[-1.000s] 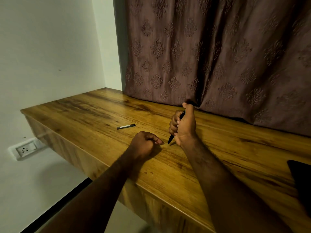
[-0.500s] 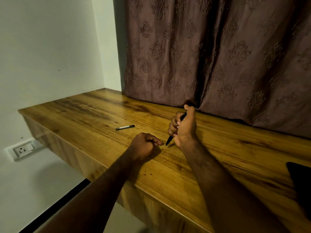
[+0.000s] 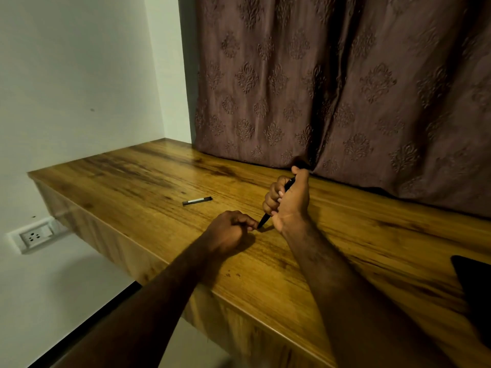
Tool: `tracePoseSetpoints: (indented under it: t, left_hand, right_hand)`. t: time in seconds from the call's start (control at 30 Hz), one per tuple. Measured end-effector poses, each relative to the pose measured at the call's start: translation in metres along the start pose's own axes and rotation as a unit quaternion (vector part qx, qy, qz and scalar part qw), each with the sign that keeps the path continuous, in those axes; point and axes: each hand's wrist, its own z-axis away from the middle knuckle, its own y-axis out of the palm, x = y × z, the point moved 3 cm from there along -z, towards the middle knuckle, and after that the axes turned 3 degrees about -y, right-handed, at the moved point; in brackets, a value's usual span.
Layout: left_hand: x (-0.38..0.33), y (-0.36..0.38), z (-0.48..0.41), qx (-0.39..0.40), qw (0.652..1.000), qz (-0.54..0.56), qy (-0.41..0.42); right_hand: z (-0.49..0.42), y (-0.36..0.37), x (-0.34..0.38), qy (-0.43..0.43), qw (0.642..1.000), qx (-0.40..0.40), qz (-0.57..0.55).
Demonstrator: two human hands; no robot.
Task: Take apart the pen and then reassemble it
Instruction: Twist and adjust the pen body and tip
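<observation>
Right hand (image 3: pixel 291 201) grips the one pen (image 3: pixel 265 221), tip down at the tabletop (image 3: pixel 132 176), its barrel mostly hidden. Left hand (image 3: pixel 228 231) is curled at the tip; whether it pinches anything is unclear. One loose part (image 3: pixel 197 201) lies apart.

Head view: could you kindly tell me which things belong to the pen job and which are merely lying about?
Job: pen held in the right hand; left hand at its tip; loose pen part on the table.
Lying about: curtain; wall socket; dark object at the table's right edge.
</observation>
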Motion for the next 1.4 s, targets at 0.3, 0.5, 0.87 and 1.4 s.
tracePoseSetpoints:
  t: [0.3, 0.5, 0.87, 1.4]
  left_hand:
    - [-0.0014, -0.0013, 0.0015, 0.017, 1.0, -0.021, 0.01]
    - [0.0002, -0.0013, 0.0004, 0.014, 1.0, -0.011, 0.006]
    - [0.0017, 0.0016, 0.0056, -0.033, 0.979, 0.161, -0.123]
    - [0.0041, -0.0029, 0.0072, -0.049, 0.977, 0.168, -0.123]
  right_hand:
    - [-0.0005, 0.0006, -0.0019, -0.005, 1.0, -0.002, -0.002]
    - [0.0006, -0.0004, -0.0036, 0.006, 1.0, 0.001, -0.005]
    - [-0.0006, 0.0003, -0.0023, -0.01, 1.0, -0.001, 0.006]
    - [-0.0006, 0.0016, -0.0002, -0.021, 0.999, -0.005, 0.025]
